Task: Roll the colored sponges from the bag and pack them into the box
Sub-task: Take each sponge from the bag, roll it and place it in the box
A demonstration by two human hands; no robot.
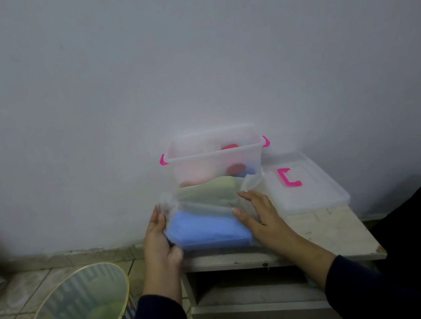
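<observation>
Bag (210,203): a thin clear plastic bag is being held on the near left part of the cabinet top, just in front of the box; its mouth is being kept open toward the box.
Blue sponge (206,228): a flat blue sponge is being kept inside the bag, at the near side, between the two hands.
Green sponge (208,191): a pale green sponge is being kept in the bag behind the blue one, close to the box wall.
Left hand (158,238): the bag's left edge is being gripped, fingers curled round the plastic beside the blue sponge.
Right hand (262,214): it is being laid on the bag's right side with fingers nearly straight and spread; the plastic is being pressed, not clasped.
Box (214,156): a clear box with pink latches is being kept at the far side, against the wall; rolled sponges, red, pink and blue, are being seen through its wall.
Lid (309,188): a clear lid with a pink handle is being left flat to the right of the box.
Cabinet (323,229): a pale cabinet is being used as the work surface.
Bin (79,315): a striped bin is being left on the tiled floor at the near left.
</observation>
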